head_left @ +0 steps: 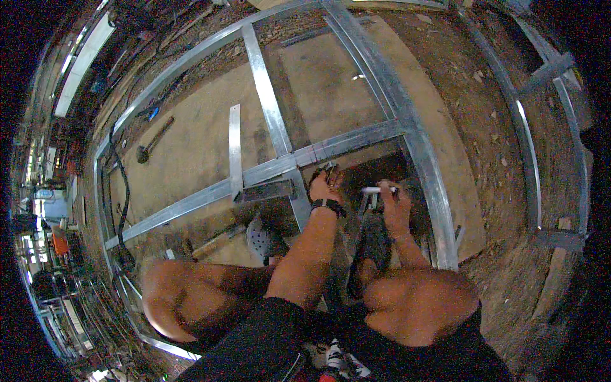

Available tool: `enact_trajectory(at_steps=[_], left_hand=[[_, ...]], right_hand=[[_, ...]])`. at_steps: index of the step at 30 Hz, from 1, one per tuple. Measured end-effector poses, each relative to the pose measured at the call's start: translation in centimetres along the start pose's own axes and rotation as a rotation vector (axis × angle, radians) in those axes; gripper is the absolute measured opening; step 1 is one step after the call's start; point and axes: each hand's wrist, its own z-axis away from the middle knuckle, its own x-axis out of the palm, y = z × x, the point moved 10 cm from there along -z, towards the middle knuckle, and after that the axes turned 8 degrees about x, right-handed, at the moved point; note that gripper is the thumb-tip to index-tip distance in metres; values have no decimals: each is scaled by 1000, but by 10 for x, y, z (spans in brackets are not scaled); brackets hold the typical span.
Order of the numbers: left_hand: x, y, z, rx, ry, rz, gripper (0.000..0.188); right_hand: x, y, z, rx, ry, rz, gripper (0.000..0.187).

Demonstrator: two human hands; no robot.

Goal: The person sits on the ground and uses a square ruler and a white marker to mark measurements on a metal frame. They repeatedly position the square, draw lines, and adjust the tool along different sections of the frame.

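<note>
I squat over a frame of galvanised steel bars (267, 108) lying on a board floor. My left hand (326, 188), with a dark watch on the wrist, grips a small dark tool (328, 169) at the edge of the crossbar (356, 141). My right hand (394, 204) holds a thin white marker-like stick (375, 190), its tip pointing left toward the left hand. Both hands work in the shaded gap below the crossbar, beside the right upright bar (433, 191).
A hammer (153, 141) lies on the board at the left, and a second one (213, 243) lies near my left knee. A steel square (235, 149) rests on the board. Black cable (121, 191) runs along the left frame edge. Bare soil lies to the right.
</note>
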Motion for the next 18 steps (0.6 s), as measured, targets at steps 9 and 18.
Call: enact_trajectory(at_steps=[9, 18], left_hand=[[-29, 2, -35, 269, -121, -190, 18], [-20, 3, -21, 268, -78, -765, 43]], right_hand=[[104, 21, -47, 116, -370, -22, 35], [137, 13, -70, 4, -366, 74, 36]])
